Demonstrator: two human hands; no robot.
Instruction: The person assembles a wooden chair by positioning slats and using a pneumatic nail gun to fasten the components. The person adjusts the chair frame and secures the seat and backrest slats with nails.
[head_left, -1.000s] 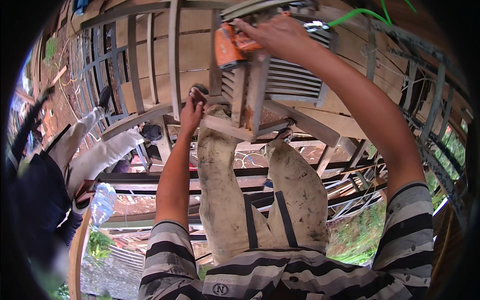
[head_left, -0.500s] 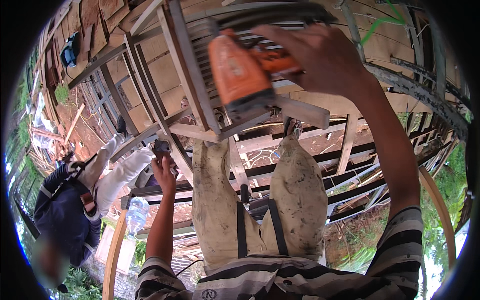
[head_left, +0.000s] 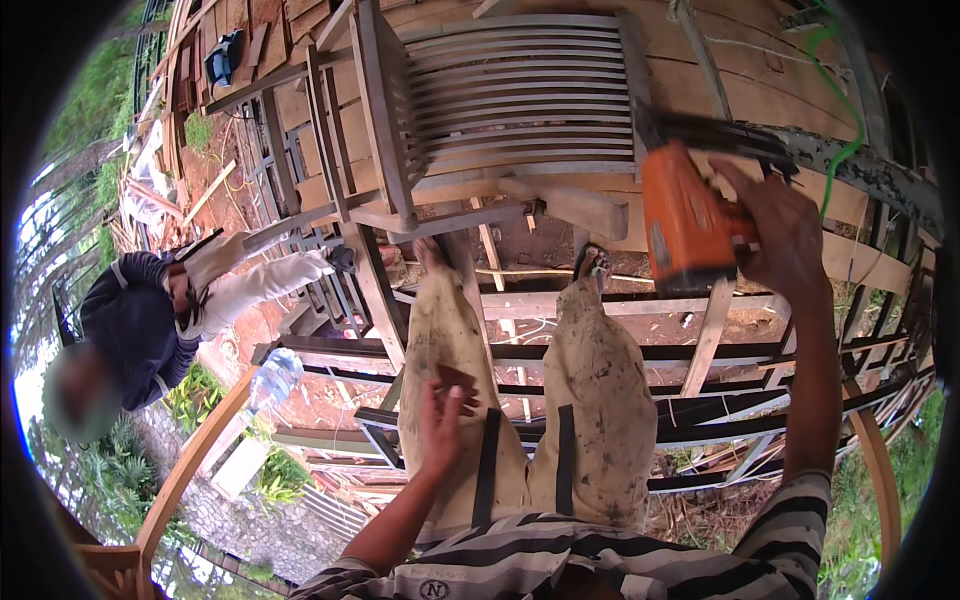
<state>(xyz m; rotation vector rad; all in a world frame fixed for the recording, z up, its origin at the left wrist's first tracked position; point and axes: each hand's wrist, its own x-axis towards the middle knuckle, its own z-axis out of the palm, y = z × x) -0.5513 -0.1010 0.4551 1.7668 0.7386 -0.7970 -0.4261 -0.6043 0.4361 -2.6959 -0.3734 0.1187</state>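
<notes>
My right hand (head_left: 785, 235) is wrapped round the handle of an orange nail gun (head_left: 690, 215) with a dark magazine and a black end cap. It hangs in the air right of a grey wooden slatted seat (head_left: 520, 110), its dark tip close to the seat's right-hand rail. Over my left thigh, my left hand (head_left: 440, 425) holds a small flat reddish-brown piece (head_left: 455, 383) in its fingers; its exact kind does not show. A short wooden arm (head_left: 575, 205) of the seat frame juts out in front of the slats.
A green hose (head_left: 845, 150) runs down at the right. Under me lie open beams (head_left: 600, 303) above reddish ground, with my feet on them. Another person (head_left: 140, 310) in a dark top sits at the left. A plastic bottle (head_left: 275, 380) stands beside a curved wooden rail (head_left: 190, 470).
My right hand has carried the nail gun rightward and down, off the slats. My left hand has come in from the left to over my thigh. The view has shifted somewhat.
</notes>
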